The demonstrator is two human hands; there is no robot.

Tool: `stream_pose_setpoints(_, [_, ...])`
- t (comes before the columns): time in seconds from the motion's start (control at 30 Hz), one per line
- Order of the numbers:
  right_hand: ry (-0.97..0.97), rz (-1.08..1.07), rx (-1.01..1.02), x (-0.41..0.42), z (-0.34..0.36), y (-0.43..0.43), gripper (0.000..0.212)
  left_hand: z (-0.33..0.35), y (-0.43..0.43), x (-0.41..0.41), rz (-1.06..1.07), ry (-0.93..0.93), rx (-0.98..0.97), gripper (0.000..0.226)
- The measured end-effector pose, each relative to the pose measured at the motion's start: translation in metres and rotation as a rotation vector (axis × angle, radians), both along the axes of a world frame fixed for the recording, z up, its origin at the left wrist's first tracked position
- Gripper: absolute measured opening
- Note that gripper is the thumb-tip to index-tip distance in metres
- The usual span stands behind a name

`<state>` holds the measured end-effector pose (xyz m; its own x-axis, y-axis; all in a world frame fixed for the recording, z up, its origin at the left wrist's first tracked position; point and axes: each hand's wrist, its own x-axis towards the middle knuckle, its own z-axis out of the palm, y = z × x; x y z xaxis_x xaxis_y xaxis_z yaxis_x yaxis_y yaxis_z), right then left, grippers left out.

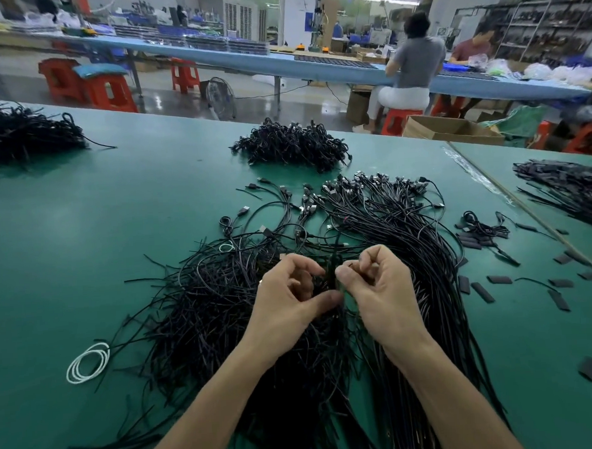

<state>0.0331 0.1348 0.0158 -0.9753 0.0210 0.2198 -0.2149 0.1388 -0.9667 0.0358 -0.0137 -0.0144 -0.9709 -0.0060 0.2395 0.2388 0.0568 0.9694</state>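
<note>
Thin black cable point(333, 272) is pinched upright between left hand point(288, 297) and right hand point(377, 288), fingers curled, just above the cable pile point(206, 304) on the worktop point(82, 235). Black sleeve pieces point(482, 291) are scattered right of the right hand. White coil point(70, 371) is seen well left of the left hand.

Your bare left hand point(288, 303) and bare right hand point(380, 288), forearms point(212, 417) uncovered down to frame's lower edge. Fingernails short where visible. At left hand's outer knuckle, thin pale band point(261, 281), ring-like; too small to confirm.

White cable coil point(88, 363), orange stools point(109, 93)
</note>
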Motion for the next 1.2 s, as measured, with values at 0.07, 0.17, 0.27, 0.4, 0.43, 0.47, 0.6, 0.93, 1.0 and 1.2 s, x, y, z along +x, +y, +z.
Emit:
stream_pose_setpoints(0.07, [0.021,-0.005,0.005,0.001,-0.001,-0.002,0.032,0.0,0.003,0.002,0.04,-0.044,-0.081,0.04])
stream_pose_setpoints(0.17, [0.018,0.032,-0.061,0.005,-0.003,-0.004,0.033,0.001,0.006,0.003,0.06,-0.099,-0.025,0.034])
stream_pose_setpoints(0.27, [-0.021,0.088,-0.147,0.009,-0.006,-0.003,0.035,0.005,0.008,0.0,0.08,-0.133,0.137,0.019])
stream_pose_setpoints(0.4, [-0.088,0.112,-0.228,0.011,-0.011,-0.003,0.037,0.015,0.009,0.0,-0.076,-0.239,0.614,0.027])
stream_pose_setpoints(0.43, [-0.101,0.12,-0.243,0.011,-0.011,-0.003,0.037,0.016,0.009,0.0,-0.107,-0.231,0.646,0.025])
stream_pose_setpoints(0.47, [-0.113,0.125,-0.259,0.011,-0.012,-0.002,0.037,0.017,0.01,0.001,-0.124,-0.217,0.645,0.023])
stream_pose_setpoints(0.6, [-0.161,0.116,-0.325,0.008,-0.012,0.005,0.035,0.014,0.015,0.003,-0.165,-0.128,0.541,0.03])
stream_pose_setpoints(0.93, [-0.129,0.054,-0.277,-0.002,0.0,0.011,0.037,0.001,0.011,-0.003,-0.016,-0.147,-0.165,0.041])
stream_pose_setpoints(1.0, [-0.131,0.066,-0.279,-0.003,0.001,0.009,0.037,-0.002,0.01,-0.003,0.056,-0.125,-0.231,0.036])
stream_pose_setpoints(1.2, [-0.129,0.097,-0.256,-0.005,0.0,0.005,0.037,0.008,0.011,-0.004,0.038,-0.383,0.342,0.019])
